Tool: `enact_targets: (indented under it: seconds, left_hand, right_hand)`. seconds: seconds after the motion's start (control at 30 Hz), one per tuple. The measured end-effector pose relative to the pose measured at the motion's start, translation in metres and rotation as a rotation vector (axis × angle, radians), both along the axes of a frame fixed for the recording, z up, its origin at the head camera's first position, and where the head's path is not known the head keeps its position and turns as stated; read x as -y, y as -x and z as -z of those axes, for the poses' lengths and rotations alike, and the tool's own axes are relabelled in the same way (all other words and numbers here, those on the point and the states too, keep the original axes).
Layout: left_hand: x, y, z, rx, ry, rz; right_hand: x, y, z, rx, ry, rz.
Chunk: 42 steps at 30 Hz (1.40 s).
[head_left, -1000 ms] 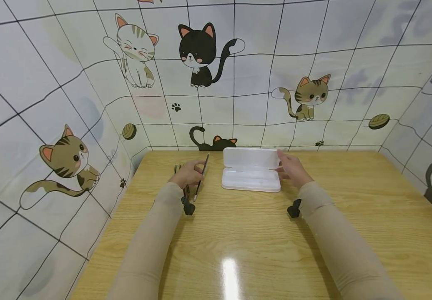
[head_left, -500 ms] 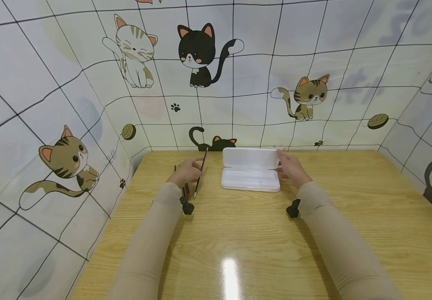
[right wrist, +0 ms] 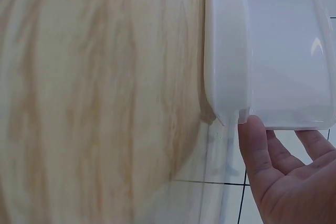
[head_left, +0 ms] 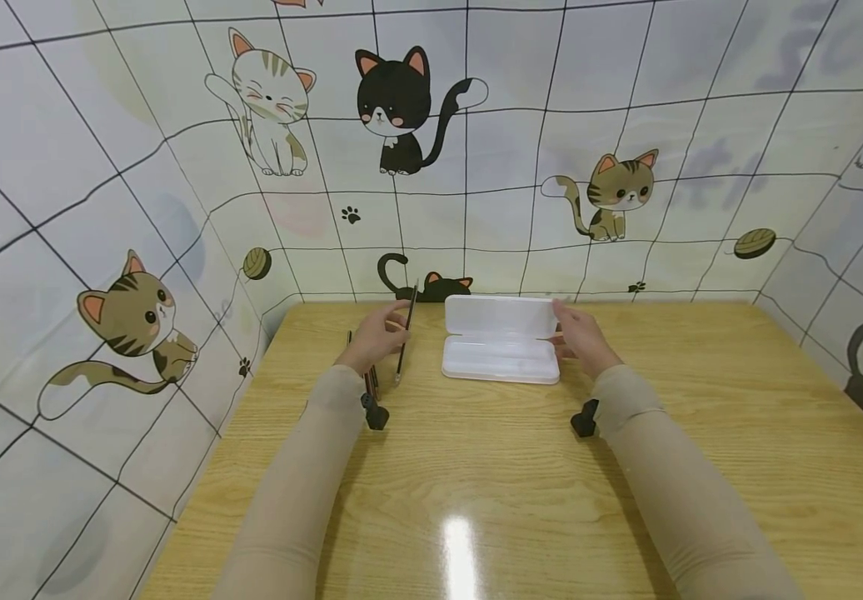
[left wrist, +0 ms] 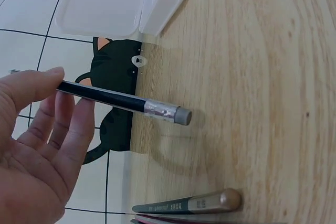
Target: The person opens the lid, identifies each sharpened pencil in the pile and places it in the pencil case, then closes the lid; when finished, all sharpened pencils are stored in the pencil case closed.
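Eraser-tipped black pencil (left wrist: 118, 99) shifted slightly toward open white pencil case (head_left: 501, 377); now just left of case, raised off desk (head_left: 521, 475). Left hand (head_left: 376, 337) pinches pencil; right hand (head_left: 585, 340) grips lid (head_left: 499, 315) at case's right end. Best: firm pinch, lid steady, pencil clear of lid.

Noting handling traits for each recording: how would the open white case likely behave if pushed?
The white case is probably light for its size, since it looks thin-walled. It seems apt to slide, resting on a glossy tabletop. Its open lid may swing, as it meets the case along one edge.
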<state>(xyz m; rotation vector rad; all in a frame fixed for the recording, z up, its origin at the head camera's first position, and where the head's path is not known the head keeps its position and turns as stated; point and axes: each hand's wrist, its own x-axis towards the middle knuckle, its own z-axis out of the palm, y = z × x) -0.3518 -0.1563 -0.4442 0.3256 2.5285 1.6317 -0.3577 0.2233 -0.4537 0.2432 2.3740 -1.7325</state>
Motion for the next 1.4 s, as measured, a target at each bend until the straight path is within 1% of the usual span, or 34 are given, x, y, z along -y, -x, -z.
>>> enact_targets:
  seconds: [0.2, 0.47, 0.77, 1.0, 1.1, 1.3, 1.4]
  left_hand:
    - [-0.004, 0.001, -0.002, -0.069, -0.026, -0.018]
    - [-0.007, 0.003, -0.004, -0.124, -0.048, -0.037]
    - [-0.011, 0.006, -0.004, -0.149, -0.043, -0.031]
    - [-0.015, 0.004, -0.008, -0.204, -0.032, -0.022]
    - [-0.018, 0.005, -0.01, -0.216, -0.038, -0.019]
    - [-0.022, 0.007, -0.008, -0.221, -0.027, -0.019]
    - [-0.023, 0.007, -0.008, -0.241, -0.011, -0.022]
  right_hand:
    - [0.0, 0.0, 0.001, -0.002, 0.008, 0.008]
    - [0.002, -0.001, 0.0, -0.01, 0.01, 0.02]
    - [0.001, 0.001, 0.002, -0.01, 0.004, 0.036]
    - [0.0, 0.0, 0.001, -0.02, 0.012, 0.028]
    - [0.001, -0.001, 0.001, -0.022, 0.012, 0.027]
    - [0.001, -0.001, 0.002, -0.012, 0.017, 0.041]
    - [0.002, -0.002, 0.002, -0.006, 0.018, 0.043]
